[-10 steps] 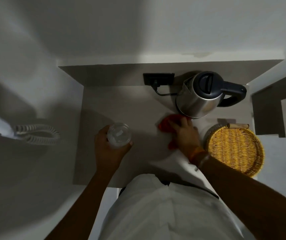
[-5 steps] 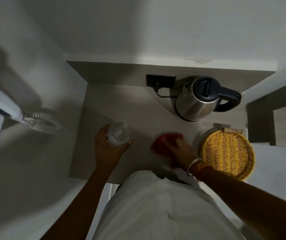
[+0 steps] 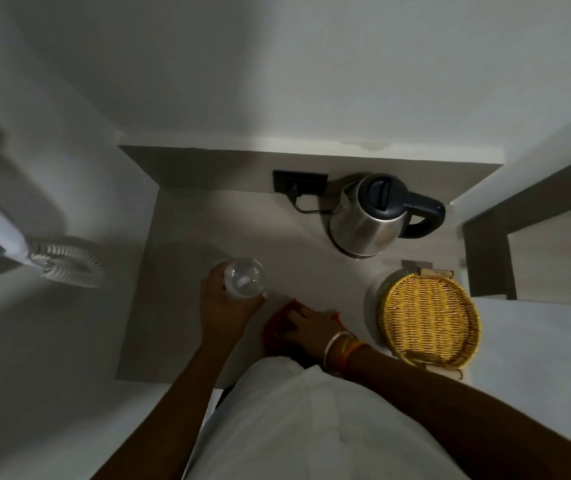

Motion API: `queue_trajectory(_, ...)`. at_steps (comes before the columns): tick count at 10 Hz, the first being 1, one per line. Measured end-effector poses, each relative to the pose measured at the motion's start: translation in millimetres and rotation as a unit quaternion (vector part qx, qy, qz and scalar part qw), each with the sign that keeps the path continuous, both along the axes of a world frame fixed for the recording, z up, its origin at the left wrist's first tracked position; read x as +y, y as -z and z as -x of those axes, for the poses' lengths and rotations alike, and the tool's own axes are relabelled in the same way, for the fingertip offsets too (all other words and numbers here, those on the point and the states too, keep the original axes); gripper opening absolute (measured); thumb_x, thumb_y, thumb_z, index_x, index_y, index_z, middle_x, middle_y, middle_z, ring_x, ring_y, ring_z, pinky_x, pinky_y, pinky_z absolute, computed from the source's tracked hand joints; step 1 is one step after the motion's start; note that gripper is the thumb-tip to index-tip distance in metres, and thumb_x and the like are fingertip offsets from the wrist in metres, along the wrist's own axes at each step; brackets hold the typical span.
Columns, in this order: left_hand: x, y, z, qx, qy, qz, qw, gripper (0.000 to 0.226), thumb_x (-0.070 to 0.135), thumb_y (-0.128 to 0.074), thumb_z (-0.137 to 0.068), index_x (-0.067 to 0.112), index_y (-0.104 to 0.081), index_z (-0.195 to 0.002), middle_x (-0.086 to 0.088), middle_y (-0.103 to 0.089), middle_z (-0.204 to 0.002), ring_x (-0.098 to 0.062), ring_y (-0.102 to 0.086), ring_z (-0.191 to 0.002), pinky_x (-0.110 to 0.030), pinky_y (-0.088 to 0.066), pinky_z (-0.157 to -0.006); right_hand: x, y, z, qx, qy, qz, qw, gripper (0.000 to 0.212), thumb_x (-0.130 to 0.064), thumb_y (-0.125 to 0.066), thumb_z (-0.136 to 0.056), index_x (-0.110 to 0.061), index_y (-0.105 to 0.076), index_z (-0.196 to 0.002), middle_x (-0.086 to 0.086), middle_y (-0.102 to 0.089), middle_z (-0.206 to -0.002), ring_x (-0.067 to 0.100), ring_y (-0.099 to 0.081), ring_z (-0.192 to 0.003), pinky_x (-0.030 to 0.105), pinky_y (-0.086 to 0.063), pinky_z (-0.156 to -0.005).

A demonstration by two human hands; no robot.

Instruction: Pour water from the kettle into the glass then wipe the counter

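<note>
1. From the head view we see a woven basket at the right of the surface, well apart from the steel kettle standing upright at the back, its cord running to a wall socket.
2. We see a coiled phone cord on the left wall.
3. Our left hand wraps around the clear glass.
4. Our right hand presses flat, fingers spread, on a red cloth near the surface's front edge.
</note>
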State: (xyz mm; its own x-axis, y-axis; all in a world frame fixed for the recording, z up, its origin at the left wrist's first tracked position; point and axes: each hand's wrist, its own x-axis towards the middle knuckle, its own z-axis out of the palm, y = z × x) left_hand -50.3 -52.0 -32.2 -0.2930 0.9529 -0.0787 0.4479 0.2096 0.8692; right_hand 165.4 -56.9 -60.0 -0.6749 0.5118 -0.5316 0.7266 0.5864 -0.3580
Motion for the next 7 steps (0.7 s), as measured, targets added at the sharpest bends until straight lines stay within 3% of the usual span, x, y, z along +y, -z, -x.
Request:
queue_trajectory(1, 7.3, 15.2, -11.7, -0.015, 0.039, 0.037, 0.998, 0.066, 0.036, -0.101, -0.062, 0.032, -0.073, -0.121, 0.012, -0.079, -0.117, -0.014, -0.076, -0.109, -0.043, -0.065, -0.094, -15.8, -23.0, -37.6, 0.069, 0.149, -0.032, 0.986, 0.057, -0.026, -0.078, -0.080, -0.028, -0.067, -0.135, 0.015, -0.058, -0.138, 0.043, -0.056, -0.123, 0.057, -0.055, -0.094)
queue_trajectory(2, 11.6, 16.7, -24.9, -0.018, 0.078, 0.049, 0.996, 0.065, 0.036, -0.100, -0.059, 0.040, -0.072, -0.117, 0.021, -0.078, -0.113, -0.002, -0.076, -0.102, -0.024, -0.063, -0.083, -19.8, -42.4, -77.2, 0.112, 0.307, -0.166, 0.930, 0.062, -0.002, -0.084, -0.067, -0.018, -0.073, -0.126, 0.016, -0.067, -0.115, 0.038, -0.063, -0.099, 0.048, -0.060, -0.076)
queue_trajectory(3, 13.5, 19.2, -38.7, -0.019, 0.107, 0.043, 0.993, 0.069, 0.034, -0.101, -0.056, 0.057, -0.068, -0.112, 0.024, -0.078, -0.112, -0.002, -0.076, -0.102, -0.015, -0.058, -0.083, -20.4, -55.7, -117.8, 0.095, 0.422, -0.260, 0.863, 0.060, -0.010, -0.090, -0.066, -0.014, -0.073, -0.124, 0.018, -0.064, -0.114, 0.038, -0.059, -0.102, 0.047, -0.053, -0.084)
queue_trajectory(4, 15.6, 22.3, -48.9, -0.013, 0.109, 0.041, 0.993, 0.072, 0.023, -0.103, -0.057, 0.050, -0.067, -0.114, 0.010, -0.079, -0.115, -0.013, -0.076, -0.107, -0.033, -0.063, -0.093, -21.2, -54.7, -156.3, 0.052, 0.516, -0.279, 0.808, 0.065, 0.007, -0.082, -0.064, -0.013, -0.073, -0.125, 0.021, -0.062, -0.118, 0.046, -0.058, -0.108, 0.053, -0.054, -0.089)
queue_trajectory(5, 14.6, 22.3, -55.7, -0.014, 0.103, 0.045, 0.994, 0.074, 0.012, -0.105, -0.061, 0.031, -0.066, -0.120, -0.006, -0.078, -0.121, -0.027, -0.075, -0.111, -0.048, -0.062, -0.099, -25.0, -46.4, -173.2, -0.031, 0.541, -0.173, 0.823, 0.066, -0.005, -0.085, -0.074, -0.017, -0.067, -0.136, 0.023, -0.055, -0.135, 0.048, -0.054, -0.122, 0.059, -0.054, -0.099)
queue_trajectory(6, 16.8, 21.4, -55.9, -0.015, 0.111, 0.060, 0.992, 0.076, 0.012, -0.105, -0.063, 0.034, -0.062, -0.122, -0.002, -0.075, -0.124, -0.025, -0.073, -0.114, -0.050, -0.061, -0.104, -32.8, -39.7, -173.4, -0.073, 0.511, -0.073, 0.853, 0.066, -0.027, -0.078, -0.085, -0.027, -0.055, -0.147, 0.015, -0.043, -0.150, 0.041, -0.050, -0.131, 0.055, -0.053, -0.104)
queue_trajectory(7, 18.8, 14.2, -56.8, -0.019, 0.131, 0.054, 0.990, 0.082, 0.013, -0.106, -0.060, 0.030, -0.060, -0.125, 0.002, -0.071, -0.125, -0.020, -0.070, -0.116, -0.053, -0.060, -0.106, -25.1, -49.1, -162.3, -0.007, 0.544, -0.136, 0.828, 0.062, -0.029, -0.079, -0.083, -0.026, -0.059, -0.142, 0.014, -0.051, -0.140, 0.039, -0.056, -0.121, 0.049, -0.055, -0.096)
